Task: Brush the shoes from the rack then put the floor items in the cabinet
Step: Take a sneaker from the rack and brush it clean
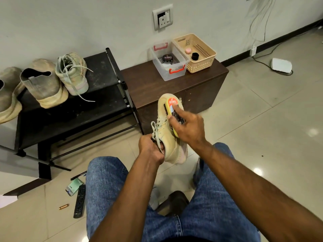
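Held at centre: a tan shoe (167, 137), long axis running from heel at 6 o'clock to toe at 12. Left hand (151, 148) clamped round the heel end and laces; right hand (187, 130) curled round a yellow brush (173, 109), pressed on the shoe's upper from 3 o'clock, bristles against the toe side. Right hand nearer the toe, so strokes probably run along that axis. At 10 o'clock, a black rack (97, 88) carrying more dusty shoes (71, 74). At 12 o'clock, a brown cabinet (157, 81) topped with a clear box (168, 62) and basket (195, 51). At 7 o'clock, on the tiled floor (253, 110), a remote (79, 201), pen (78, 175) and packet (73, 186).
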